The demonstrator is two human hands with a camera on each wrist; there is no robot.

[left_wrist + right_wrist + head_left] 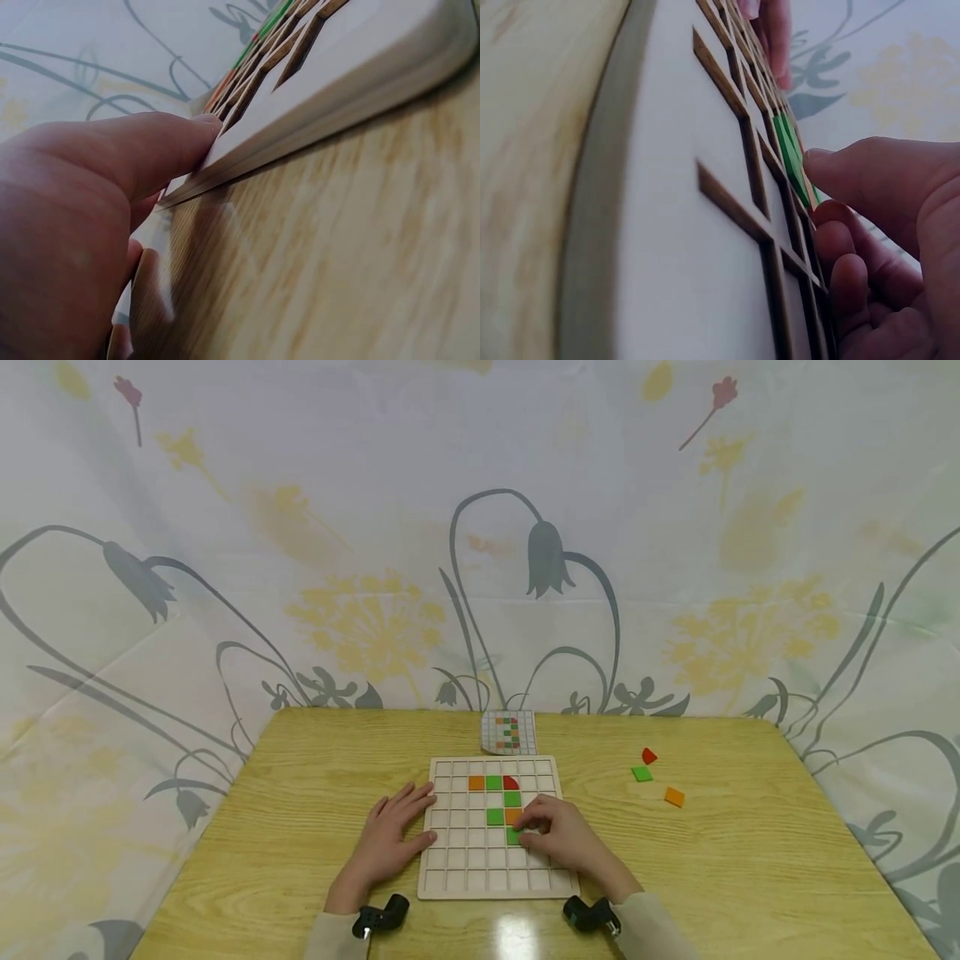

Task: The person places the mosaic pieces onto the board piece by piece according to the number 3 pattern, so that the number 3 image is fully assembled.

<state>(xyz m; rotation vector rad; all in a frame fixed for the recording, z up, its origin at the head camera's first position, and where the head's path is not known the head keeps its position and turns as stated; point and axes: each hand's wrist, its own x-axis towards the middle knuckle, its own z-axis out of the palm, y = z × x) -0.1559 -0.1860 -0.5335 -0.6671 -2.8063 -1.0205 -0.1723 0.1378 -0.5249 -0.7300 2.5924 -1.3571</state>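
Your left hand (388, 837), fingers spread, touches the pale wooden grid board (456, 858); your right hand (561, 837) pinches a green square tile (513, 837).

I've got the grid board (498, 894) lying on the table (247, 860) before a cloth backdrop (315, 527), a card (509, 732) just behind it, seven tiles (493, 782) on it, three loose tiles (674, 797) off right, the left hand (386, 837) at its left edge and the right hand (564, 835) over its right side.

The right hand (561, 837) covers part of the grid board (456, 858), which both wrist views cut off.
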